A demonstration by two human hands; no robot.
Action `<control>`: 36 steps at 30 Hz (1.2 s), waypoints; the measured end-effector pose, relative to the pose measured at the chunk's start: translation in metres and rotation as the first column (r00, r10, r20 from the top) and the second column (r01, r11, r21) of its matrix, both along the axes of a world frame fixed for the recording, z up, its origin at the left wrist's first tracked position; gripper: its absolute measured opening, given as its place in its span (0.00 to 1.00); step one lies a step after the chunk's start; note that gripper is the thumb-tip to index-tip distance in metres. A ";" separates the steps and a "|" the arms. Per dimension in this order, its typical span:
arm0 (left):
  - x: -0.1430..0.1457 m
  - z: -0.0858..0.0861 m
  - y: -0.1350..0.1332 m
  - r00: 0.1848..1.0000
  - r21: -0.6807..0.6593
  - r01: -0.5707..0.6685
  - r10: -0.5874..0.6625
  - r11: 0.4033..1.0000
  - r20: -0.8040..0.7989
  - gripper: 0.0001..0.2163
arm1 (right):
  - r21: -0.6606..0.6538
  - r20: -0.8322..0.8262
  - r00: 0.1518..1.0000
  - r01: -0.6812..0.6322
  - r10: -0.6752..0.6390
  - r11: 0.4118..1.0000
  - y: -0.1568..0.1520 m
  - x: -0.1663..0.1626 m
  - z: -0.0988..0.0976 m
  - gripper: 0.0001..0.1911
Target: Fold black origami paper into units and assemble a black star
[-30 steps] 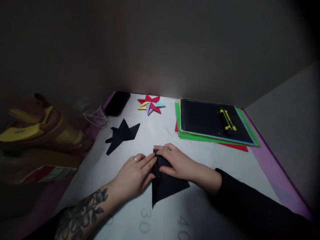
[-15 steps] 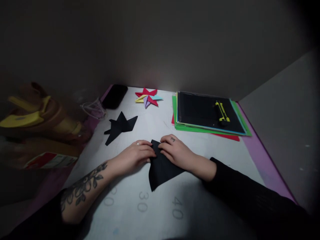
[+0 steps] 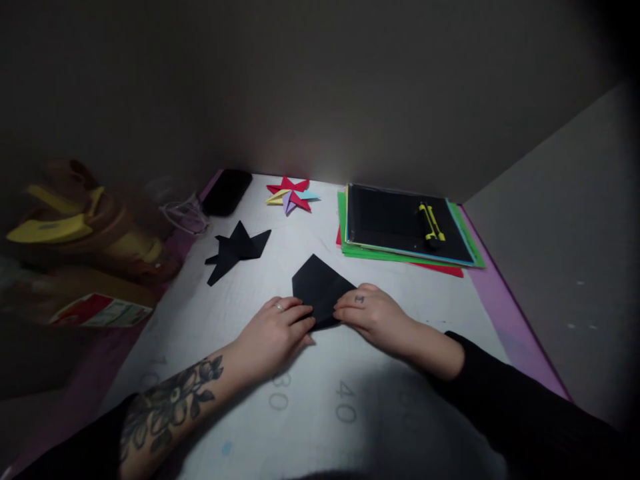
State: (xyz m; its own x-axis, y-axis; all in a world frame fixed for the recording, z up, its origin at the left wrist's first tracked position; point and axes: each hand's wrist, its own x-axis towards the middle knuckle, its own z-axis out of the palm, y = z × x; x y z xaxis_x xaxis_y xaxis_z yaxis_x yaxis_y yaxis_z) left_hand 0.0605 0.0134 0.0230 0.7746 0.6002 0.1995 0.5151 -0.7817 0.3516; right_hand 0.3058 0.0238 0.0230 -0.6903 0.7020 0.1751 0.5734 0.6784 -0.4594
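A folded sheet of black paper (image 3: 323, 287) lies on the white tabletop, its pointed corner facing away from me. My left hand (image 3: 280, 327) grips its near left edge, fingers closed together on it. At the near right edge my right hand (image 3: 373, 313) pinches the same paper, thumb side hidden underneath. The near rim looks curled between the two hands. Off to the left rests a black folded paper figure (image 3: 237, 250) with several points, touched by neither hand.
A multicoloured paper star (image 3: 291, 195) lies at the back beside a black phone (image 3: 227, 192). Stacked coloured sheets (image 3: 380, 217) at the back right carry a yellow-and-black tool (image 3: 431, 225). On the left stand a carton (image 3: 107, 308) and a brown object with yellow parts (image 3: 100, 220).
Both hands have moved from the paper's far corner down to its near edge. The black paper now points away from me, with its near part lifted or folded up.
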 end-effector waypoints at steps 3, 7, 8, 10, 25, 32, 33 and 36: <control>-0.014 -0.004 0.000 0.998 0.011 0.055 -0.055 0.998 -0.015 0.15 | -0.070 -0.086 0.995 0.046 -0.052 0.996 0.013 0.008 -0.002 0.07; -0.019 -0.006 -0.004 0.997 0.080 0.081 -0.081 0.994 0.001 0.12 | -0.194 -0.065 0.991 0.099 -0.114 0.976 0.028 0.002 0.004 0.06; -0.019 -0.006 -0.005 0.997 0.092 0.073 -0.075 0.993 0.019 0.11 | -0.199 -0.020 0.989 0.139 -0.146 0.970 0.031 -0.001 0.005 0.06; -0.018 -0.005 -0.006 0.997 0.100 0.046 -0.052 0.994 0.058 0.10 | -0.185 0.080 0.973 0.229 -0.218 0.956 0.035 -0.008 0.007 0.06; 0.010 -0.004 -0.015 0.958 0.101 -0.022 0.050 0.995 -0.283 0.23 | -0.093 0.387 0.869 0.370 -0.309 0.924 0.040 -0.029 0.015 0.10; 0.014 -0.003 -0.019 0.925 0.096 -0.031 0.065 0.995 -0.373 0.23 | -0.120 0.468 0.835 0.385 -0.290 0.915 0.047 -0.032 0.014 0.10; 0.015 -0.002 -0.020 0.921 0.090 -0.033 0.065 0.995 -0.383 0.23 | -0.120 0.470 0.834 0.385 -0.290 0.915 0.047 -0.032 0.014 0.11; 0.018 -0.002 -0.022 0.916 0.086 -0.032 0.063 0.996 -0.395 0.23 | -0.120 0.479 0.827 0.394 -0.295 0.911 0.048 -0.033 0.015 0.11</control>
